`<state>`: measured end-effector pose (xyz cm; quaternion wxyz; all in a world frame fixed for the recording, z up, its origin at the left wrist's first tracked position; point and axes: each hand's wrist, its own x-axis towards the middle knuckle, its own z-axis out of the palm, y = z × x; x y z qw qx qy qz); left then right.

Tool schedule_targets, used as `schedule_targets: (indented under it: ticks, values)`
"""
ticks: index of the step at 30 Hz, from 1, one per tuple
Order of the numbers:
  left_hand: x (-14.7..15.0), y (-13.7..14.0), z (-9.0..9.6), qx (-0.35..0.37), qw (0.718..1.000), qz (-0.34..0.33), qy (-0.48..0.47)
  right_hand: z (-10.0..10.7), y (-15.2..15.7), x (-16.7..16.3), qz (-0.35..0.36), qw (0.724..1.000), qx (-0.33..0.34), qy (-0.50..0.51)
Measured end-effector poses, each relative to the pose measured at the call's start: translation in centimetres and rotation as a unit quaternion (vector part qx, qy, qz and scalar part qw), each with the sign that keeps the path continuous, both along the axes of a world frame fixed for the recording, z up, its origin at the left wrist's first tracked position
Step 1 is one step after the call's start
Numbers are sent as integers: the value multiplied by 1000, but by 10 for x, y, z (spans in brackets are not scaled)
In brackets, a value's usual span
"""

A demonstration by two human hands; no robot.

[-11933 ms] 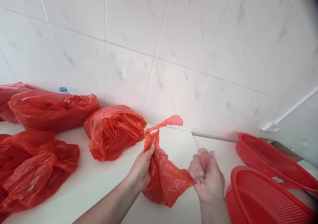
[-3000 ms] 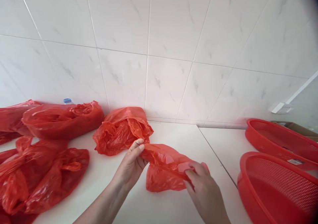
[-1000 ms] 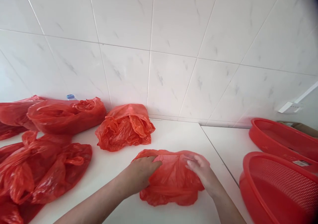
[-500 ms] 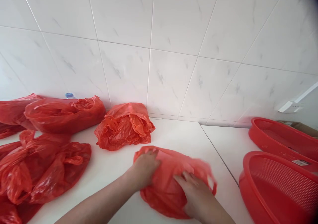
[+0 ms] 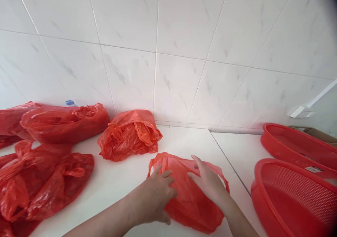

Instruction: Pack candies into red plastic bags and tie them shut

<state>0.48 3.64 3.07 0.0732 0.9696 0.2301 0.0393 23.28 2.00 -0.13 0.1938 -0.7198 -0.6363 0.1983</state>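
Since half a second ago, the right hand [image 5: 209, 186] is reaching farther up the bag [image 5: 196, 209], the left hand [image 5: 159, 198] is sitting lower, and loops are now showing at both sides of the bag.

From the head view (the only one), the bag is lying spread on the table [image 5: 181, 139], between the bundle [image 5: 131, 135] and the baskets [image 5: 292, 172], touching neither. The left hand is hanging palm down over its left part, fingers spread and pinching nothing; whether the fingertips are touching the plastic, I cannot tell. The right hand is lying along its right part, thumb and fingers standing apart, no fold between them. Beyond, a roll [image 5: 65, 124] and a heap [image 5: 47, 184] of red plastic are resting to the left.

By my reading, the person is smoothing the bag out. Its surface is creasing little, though its loops are sticking out, so the next move is probably calling for flat palms and a light press outward, then a grip on one edge.
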Motion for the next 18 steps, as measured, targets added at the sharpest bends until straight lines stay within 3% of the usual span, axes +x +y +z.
schedule_targets:
  ticks: [5,9,12,15,18]
  values:
    - [-19,-3,-20,46,998,14,40,-22,24,12,-24,1000,-2,5]
    - [-21,-1,-23,34,997,43,-58,-7,16,4,-58,998,33,23]
    - [-21,4,-28,31,983,101,-149,7,0,-8,-51,995,84,9]
    - [-22,11,-39,-20,943,203,-263,8,-17,-19,-8,993,119,16]
    - [-23,15,-53,-138,866,284,-387,-7,-30,-32,38,985,169,26]
